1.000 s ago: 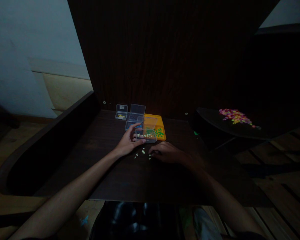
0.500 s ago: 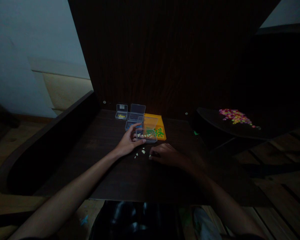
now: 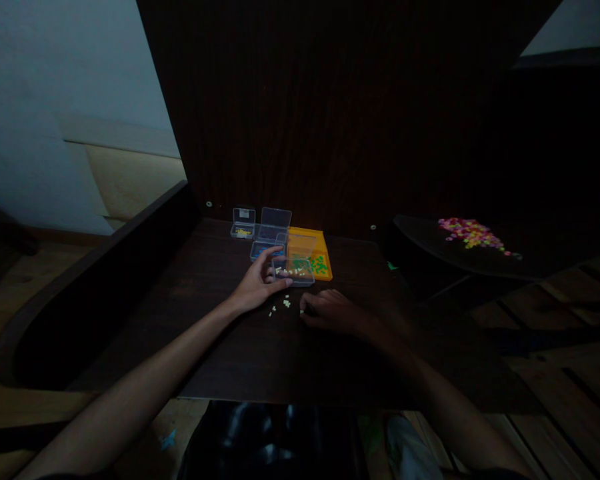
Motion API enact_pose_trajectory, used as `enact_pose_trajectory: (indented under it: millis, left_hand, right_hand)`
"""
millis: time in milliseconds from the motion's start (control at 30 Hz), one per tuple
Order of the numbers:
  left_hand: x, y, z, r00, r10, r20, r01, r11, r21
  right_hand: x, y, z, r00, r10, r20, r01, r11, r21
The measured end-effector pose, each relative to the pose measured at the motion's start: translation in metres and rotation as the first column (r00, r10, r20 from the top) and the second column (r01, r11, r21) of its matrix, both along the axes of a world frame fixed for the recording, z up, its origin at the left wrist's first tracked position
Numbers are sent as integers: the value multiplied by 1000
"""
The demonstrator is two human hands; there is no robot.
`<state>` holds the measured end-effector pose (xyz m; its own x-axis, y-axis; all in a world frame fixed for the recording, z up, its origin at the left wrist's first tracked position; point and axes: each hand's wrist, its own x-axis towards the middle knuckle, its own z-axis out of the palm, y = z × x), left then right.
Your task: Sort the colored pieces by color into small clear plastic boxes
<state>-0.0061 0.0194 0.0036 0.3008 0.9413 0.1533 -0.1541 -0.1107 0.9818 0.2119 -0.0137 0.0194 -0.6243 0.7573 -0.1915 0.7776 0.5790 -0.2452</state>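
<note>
My left hand (image 3: 260,281) grips the left side of a clear plastic box (image 3: 304,281), fingers behind it and thumb along its front. Small pale pieces lie inside this box, and its lid stands raised. Several more pale pieces (image 3: 287,303) are scattered on the dark tabletop in front of it. To their right, my right hand (image 3: 333,310) rests low over the table with thumb and forefinger pinched together. A small pale piece (image 3: 301,312) shows at those fingertips; its exact kind is too small to make out.
Behind the clear box stand a yellow-orange case (image 3: 325,272) with green pieces, a clear box with blue pieces (image 3: 260,251) and a smaller box with yellow pieces (image 3: 243,233). A colourful pile of small pieces (image 3: 473,233) lies on the right-hand shelf. A dark panel (image 3: 300,120) rises behind.
My right hand has shifted very slightly to the right, its pinch still closed at the pale piece. My left hand and the boxes stay where they were.
</note>
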Motion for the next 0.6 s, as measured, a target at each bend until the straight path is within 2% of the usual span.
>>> enact_pose_trajectory:
  millis: [267, 600]
  left_hand:
    - [0, -1, 2, 1000, -5, 7, 5, 1000, -5]
    - [1, -2, 3, 1000, -6, 2, 6, 1000, -2]
  right_hand:
    - [4, 0, 12, 999, 13, 32, -13, 1000, -11]
    - [5, 3, 9, 998, 57, 10, -58, 998, 30]
